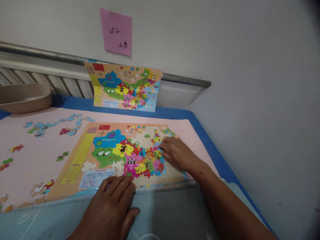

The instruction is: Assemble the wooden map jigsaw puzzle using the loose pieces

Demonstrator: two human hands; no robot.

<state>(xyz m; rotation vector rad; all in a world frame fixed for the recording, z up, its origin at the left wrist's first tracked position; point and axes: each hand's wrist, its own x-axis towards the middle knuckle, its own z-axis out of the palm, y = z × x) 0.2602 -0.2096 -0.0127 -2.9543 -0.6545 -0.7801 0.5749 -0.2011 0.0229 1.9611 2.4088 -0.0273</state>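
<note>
A partly filled map jigsaw puzzle (107,156) lies on the pink mat, with pale bare tray showing at its upper right, lower middle and right. Across its near edge rests my left hand (112,200), fingers stretched out flat and thumb apart, holding nothing. My right hand (176,151) is over the right part of the map, fingers curled and close together, fingertips down at the colourful assembled pieces. Whatever the right fingers pinch, if anything, is hidden. Just beyond them sit some small joined pieces (168,132) in the bare upper right area.
A printed map picture (127,88) leans upright against the rail (185,79). Loose puzzle pieces (45,126) lie on the pink mat (37,160) at left. A beige basin (27,103) stands at far left. Walls rise behind and right; a pink note (117,36) hangs above.
</note>
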